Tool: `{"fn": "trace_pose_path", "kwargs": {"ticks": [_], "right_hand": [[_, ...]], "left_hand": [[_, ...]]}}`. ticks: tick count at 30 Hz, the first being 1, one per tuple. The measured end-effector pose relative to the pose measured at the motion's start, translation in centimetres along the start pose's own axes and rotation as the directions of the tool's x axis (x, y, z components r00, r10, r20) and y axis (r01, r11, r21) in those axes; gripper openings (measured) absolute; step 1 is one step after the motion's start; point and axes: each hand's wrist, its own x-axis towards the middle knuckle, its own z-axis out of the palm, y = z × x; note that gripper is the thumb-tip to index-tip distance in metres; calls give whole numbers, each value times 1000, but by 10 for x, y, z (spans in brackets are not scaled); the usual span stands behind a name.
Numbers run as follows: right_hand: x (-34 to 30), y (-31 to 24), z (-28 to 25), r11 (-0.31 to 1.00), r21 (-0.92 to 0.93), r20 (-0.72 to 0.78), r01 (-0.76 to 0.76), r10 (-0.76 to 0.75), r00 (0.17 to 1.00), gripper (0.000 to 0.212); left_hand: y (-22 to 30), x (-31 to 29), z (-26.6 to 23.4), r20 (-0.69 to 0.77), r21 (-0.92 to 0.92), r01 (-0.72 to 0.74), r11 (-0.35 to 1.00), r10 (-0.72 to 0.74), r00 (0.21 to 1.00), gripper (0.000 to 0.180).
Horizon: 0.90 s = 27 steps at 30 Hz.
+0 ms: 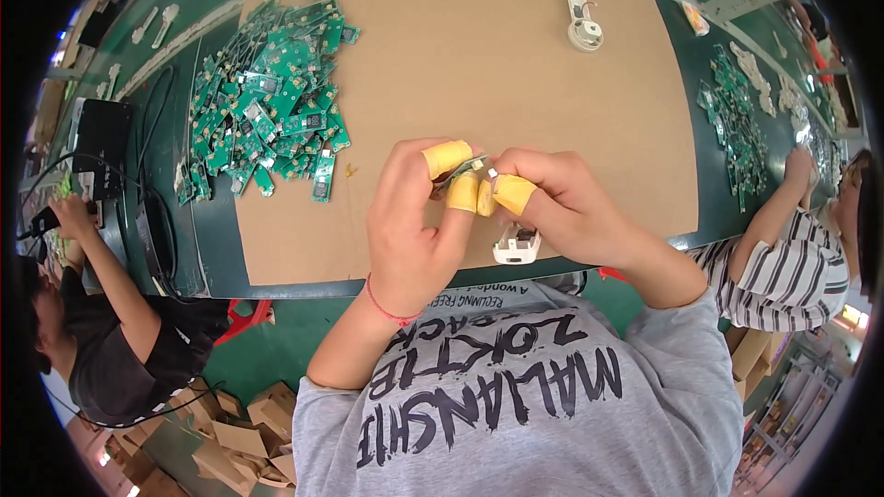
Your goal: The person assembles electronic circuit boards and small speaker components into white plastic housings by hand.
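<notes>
Yellow tape wraps several fingertips of both hands, which meet over the near middle of the cardboard. My left hand [402, 221] is closed, pinching a small green circuit board [468, 167] between thumb and fingers. Close beside the board's edge, my right hand [575, 207] is closed on a small white connector [493, 173]; whether the two touch I cannot tell. Below my right fingers is a white plastic housing [516, 248] with an opening in its end, partly covered by the hand. Any wires between housing and connector are hidden by my fingers.
A heap of green circuit boards [276, 101] covers the left of the cardboard sheet [460, 46]. A white device part with a round end [584, 26] lies far right. More boards [737, 143] are beyond the right edge. People sit on both sides; a black cable [147, 156] runs left.
</notes>
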Motion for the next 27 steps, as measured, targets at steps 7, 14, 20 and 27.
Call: {"fn": "trace_pose_path", "kwargs": {"ticks": [7,14,20,27], "right_hand": [[7,3,-4,661,-649,6,377,-490,872,11],[4,-5,3,348,-890,65,293,-540,839,18],[4,-9,5,242,-925,125,292,-532,838,23],[6,-13,7,307,-902,105,302,-523,846,22]], "left_hand": [[10,-1,-8,-3,132,-7,991,7,1000,25],[15,-2,-7,-22,293,-83,953,94,995,20],[12,-5,-5,-28,404,-168,899,195,980,20],[12,-6,-5,-61,357,-156,921,189,980,26]]}}
